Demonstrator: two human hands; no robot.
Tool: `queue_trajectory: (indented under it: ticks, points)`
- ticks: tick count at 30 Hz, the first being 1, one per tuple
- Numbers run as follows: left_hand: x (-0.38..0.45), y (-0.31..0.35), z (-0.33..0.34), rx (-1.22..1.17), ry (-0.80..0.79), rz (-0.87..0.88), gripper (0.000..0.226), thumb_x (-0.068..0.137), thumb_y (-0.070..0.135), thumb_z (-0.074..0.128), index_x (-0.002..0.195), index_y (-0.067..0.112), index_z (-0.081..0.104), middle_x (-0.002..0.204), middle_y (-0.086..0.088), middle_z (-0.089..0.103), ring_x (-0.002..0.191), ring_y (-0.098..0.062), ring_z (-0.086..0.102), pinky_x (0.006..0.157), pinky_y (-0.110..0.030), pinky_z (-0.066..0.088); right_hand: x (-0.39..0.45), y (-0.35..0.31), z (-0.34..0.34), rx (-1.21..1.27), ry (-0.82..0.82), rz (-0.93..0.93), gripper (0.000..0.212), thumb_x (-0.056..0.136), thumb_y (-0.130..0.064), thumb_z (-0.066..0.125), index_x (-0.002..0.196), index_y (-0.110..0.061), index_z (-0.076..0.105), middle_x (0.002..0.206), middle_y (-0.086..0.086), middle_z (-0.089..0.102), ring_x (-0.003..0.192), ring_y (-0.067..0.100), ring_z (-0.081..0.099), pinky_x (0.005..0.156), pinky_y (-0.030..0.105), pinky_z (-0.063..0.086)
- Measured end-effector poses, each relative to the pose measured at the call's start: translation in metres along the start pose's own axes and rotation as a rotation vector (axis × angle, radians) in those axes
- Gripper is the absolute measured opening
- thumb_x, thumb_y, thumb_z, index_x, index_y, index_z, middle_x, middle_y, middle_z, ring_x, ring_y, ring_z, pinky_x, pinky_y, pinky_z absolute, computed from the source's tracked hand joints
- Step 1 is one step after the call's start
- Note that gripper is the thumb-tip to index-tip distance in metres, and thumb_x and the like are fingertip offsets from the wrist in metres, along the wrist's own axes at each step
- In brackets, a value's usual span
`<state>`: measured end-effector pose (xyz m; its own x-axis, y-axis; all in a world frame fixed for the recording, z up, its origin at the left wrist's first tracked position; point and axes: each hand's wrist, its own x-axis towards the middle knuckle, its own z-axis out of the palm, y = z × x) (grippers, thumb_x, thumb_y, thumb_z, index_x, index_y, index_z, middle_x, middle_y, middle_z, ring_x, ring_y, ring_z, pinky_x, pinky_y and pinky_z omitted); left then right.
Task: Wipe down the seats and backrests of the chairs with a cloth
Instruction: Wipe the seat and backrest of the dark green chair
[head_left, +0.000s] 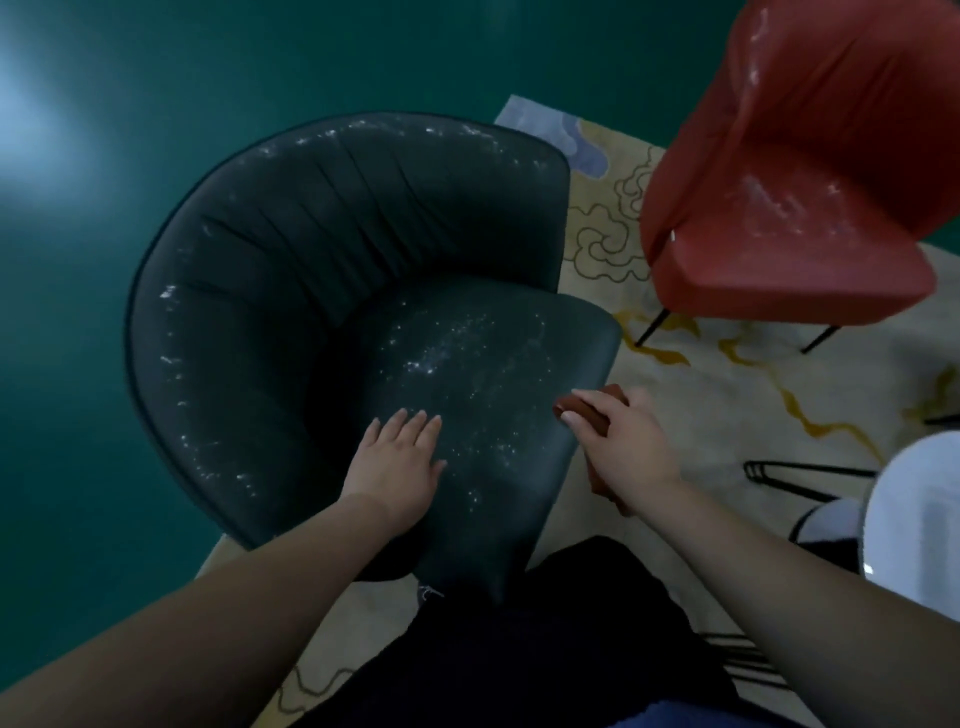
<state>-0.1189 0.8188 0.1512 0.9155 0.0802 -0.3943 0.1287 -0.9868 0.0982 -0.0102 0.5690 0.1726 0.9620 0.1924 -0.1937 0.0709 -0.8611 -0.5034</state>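
A dark green armchair (291, 291) with a curved, pleated backrest stands in front of me, and white specks dot its seat and rim. My left hand (397, 465) lies flat with straight fingers on the near part of the seat. At the seat's right front edge my right hand (621, 447) grips a reddish-brown cloth (587, 410), which touches the edge. A red chair (789, 197) with pale smears on its backrest and seat stands at the upper right.
Both chairs stand on a cream rug (727, 410) with yellow and dark line patterns, laid over a teal floor (78, 415). Black metal legs (810, 475) and a white round object (914, 525) sit at the right edge. My dark-clothed legs (545, 649) fill the bottom centre.
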Motion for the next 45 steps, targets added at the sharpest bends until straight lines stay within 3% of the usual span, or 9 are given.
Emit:
queue_trajectory:
  ticks: [6, 11, 18, 21, 28, 35, 38, 45]
  points:
    - [0.024, -0.001, 0.004, -0.086, -0.017, -0.195, 0.061, 0.101, 0.047, 0.023, 0.154, 0.022, 0.007, 0.161, 0.002, 0.010, 0.148, -0.020, 0.003, 0.120, -0.043, 0.004, 0.081, -0.011, 0.012, -0.021, -0.078, -0.165, 0.036, 0.088, -0.053, 0.058, 0.121, -0.039, 0.062, 0.116, -0.002, 0.037, 0.098, 0.016, 0.050, 0.092, 0.024, 0.039]
    - [0.048, 0.012, 0.013, -0.188, -0.030, -0.437, 0.062, 0.101, 0.047, 0.024, 0.154, 0.023, 0.006, 0.161, 0.002, 0.008, 0.148, -0.020, 0.000, 0.120, -0.042, 0.002, 0.157, -0.017, 0.021, -0.098, -0.261, -0.364, 0.039, 0.085, -0.066, 0.048, 0.121, -0.050, 0.054, 0.113, -0.010, 0.029, 0.088, 0.007, 0.043, 0.082, 0.024, 0.038]
    - [0.057, 0.079, 0.034, -0.410, -0.016, -0.859, 0.065, 0.098, 0.048, 0.032, 0.154, 0.023, 0.009, 0.161, 0.002, 0.010, 0.148, -0.020, 0.004, 0.118, -0.043, 0.008, 0.220, -0.021, 0.019, -0.169, -0.550, -0.679, 0.038, 0.086, -0.062, 0.054, 0.121, -0.049, 0.054, 0.107, -0.012, 0.030, 0.080, 0.001, 0.046, 0.078, 0.021, 0.039]
    - [0.045, 0.112, 0.047, -0.465, -0.028, -1.006, 0.067, 0.098, 0.048, 0.034, 0.154, 0.022, 0.007, 0.161, 0.002, 0.007, 0.148, -0.020, 0.002, 0.119, -0.044, 0.008, 0.224, -0.025, 0.021, -0.175, -0.645, -0.774, 0.037, 0.087, -0.058, 0.057, 0.121, -0.046, 0.057, 0.110, -0.010, 0.033, 0.087, 0.009, 0.049, 0.081, 0.023, 0.039]
    - [0.009, 0.169, 0.074, -0.509, -0.004, -1.207, 0.069, 0.097, 0.049, 0.036, 0.154, 0.022, 0.008, 0.161, 0.000, 0.008, 0.148, -0.021, 0.006, 0.119, -0.040, 0.013, 0.201, -0.017, 0.041, -0.190, -0.754, -0.877, 0.039, 0.088, -0.057, 0.057, 0.124, -0.045, 0.056, 0.117, -0.010, 0.033, 0.093, 0.010, 0.049, 0.082, 0.023, 0.038]
    - [0.000, 0.205, 0.124, -0.565, 0.015, -1.328, 0.073, 0.094, 0.052, 0.042, 0.153, 0.023, 0.010, 0.160, 0.001, 0.014, 0.147, -0.023, 0.011, 0.118, -0.042, 0.014, 0.191, 0.001, 0.079, -0.089, -0.799, -0.838, 0.037, 0.085, -0.058, 0.059, 0.121, -0.050, 0.055, 0.109, -0.014, 0.033, 0.088, 0.000, 0.051, 0.077, 0.020, 0.046]
    - [0.007, 0.215, 0.150, -0.625, 0.056, -1.412, 0.076, 0.092, 0.054, 0.045, 0.153, 0.024, 0.011, 0.160, 0.002, 0.015, 0.146, -0.022, 0.013, 0.118, -0.041, 0.017, 0.188, 0.011, 0.112, -0.115, -0.848, -0.890, 0.038, 0.084, -0.061, 0.058, 0.121, -0.053, 0.053, 0.110, -0.016, 0.033, 0.089, -0.003, 0.050, 0.074, 0.013, 0.041]
    - [0.054, 0.208, 0.223, -0.765, 0.091, -1.543, 0.082, 0.090, 0.054, 0.051, 0.153, 0.023, 0.007, 0.161, 0.002, 0.006, 0.147, -0.021, 0.007, 0.119, -0.041, 0.015, 0.184, 0.022, 0.204, -0.161, -0.963, -0.985, 0.040, 0.086, -0.059, 0.057, 0.125, -0.052, 0.051, 0.115, -0.013, 0.035, 0.092, 0.002, 0.052, 0.083, 0.028, 0.051]
